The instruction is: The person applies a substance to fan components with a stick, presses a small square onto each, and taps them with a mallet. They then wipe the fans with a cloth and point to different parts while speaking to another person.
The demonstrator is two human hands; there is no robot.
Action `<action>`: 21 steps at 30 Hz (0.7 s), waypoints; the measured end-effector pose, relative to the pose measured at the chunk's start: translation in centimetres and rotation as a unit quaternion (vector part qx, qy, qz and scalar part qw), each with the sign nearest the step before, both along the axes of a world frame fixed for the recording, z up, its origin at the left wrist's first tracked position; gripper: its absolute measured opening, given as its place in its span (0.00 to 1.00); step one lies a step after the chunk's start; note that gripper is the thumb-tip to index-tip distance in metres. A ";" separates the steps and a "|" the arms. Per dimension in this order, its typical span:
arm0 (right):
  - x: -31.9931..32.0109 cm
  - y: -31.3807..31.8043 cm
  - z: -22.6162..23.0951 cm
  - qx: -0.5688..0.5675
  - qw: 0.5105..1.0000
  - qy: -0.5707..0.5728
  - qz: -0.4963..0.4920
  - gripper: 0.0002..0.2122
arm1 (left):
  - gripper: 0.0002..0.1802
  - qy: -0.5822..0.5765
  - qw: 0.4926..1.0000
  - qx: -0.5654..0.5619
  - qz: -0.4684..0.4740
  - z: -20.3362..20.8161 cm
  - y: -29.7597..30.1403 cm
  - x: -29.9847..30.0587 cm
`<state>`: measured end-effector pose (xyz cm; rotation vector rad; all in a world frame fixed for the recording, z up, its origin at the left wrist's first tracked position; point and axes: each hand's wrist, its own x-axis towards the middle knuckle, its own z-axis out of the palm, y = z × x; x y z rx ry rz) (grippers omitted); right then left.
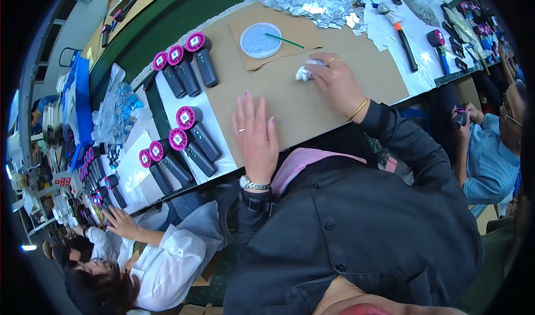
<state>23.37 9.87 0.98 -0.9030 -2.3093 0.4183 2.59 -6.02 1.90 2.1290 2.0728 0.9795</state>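
Note:
My left hand (256,136) lies flat on a brown cardboard sheet (290,114), fingers stretched out and holding nothing. To its right, my right hand (339,86) pinches a crumpled white cloth or tissue (305,73) against the cardboard. Beyond both hands sits a round white dish (247,40) on a smaller piece of cardboard (251,63). Pale bluish-white stuff fills the dish, and a thin green stick (287,39) leans over its rim. Left of my left hand lie several dark grey handheld devices (202,142) with round pink heads, in two groups.
Clear plastic bags with small shiny squares (312,3) are heaped at the back. An orange-and-black hammer (405,44) lies to the right, near another pink-headed device (436,38). Co-workers sit on both sides: one in white (173,259) at left, one in blue (490,159) at right.

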 end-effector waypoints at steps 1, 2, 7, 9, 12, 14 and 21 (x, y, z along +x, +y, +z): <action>0.5 0.3 -0.1 0.032 0.998 -0.043 -0.042 0.14 | 0.27 0.038 0.999 -0.015 0.016 0.4 0.2 -0.4; 0.8 0.3 -0.3 0.032 0.997 -0.045 -0.047 0.14 | 0.26 0.077 0.996 -0.028 0.031 0.9 0.5 -0.7; 1.5 1.0 -0.1 0.041 0.993 -0.106 -0.011 0.14 | 0.19 0.051 0.998 -0.022 0.033 1.7 4.1 -3.6; 1.9 2.5 -0.1 0.028 0.994 -0.104 -0.034 0.14 | 0.17 0.024 0.999 -0.034 0.030 1.6 6.2 -4.1; 2.1 3.6 -0.5 0.031 0.994 -0.099 -0.030 0.12 | 0.14 -0.026 0.997 -0.062 0.026 0.5 9.0 -4.8; 2.2 4.2 -0.5 0.031 0.994 -0.096 -0.028 0.11 | 0.11 -0.007 0.999 -0.033 0.016 -0.9 10.3 -5.0; 2.0 5.9 -0.2 0.029 0.992 -0.119 -0.020 0.13 | 0.06 0.022 1.000 -0.002 0.018 -1.6 12.9 -5.1</action>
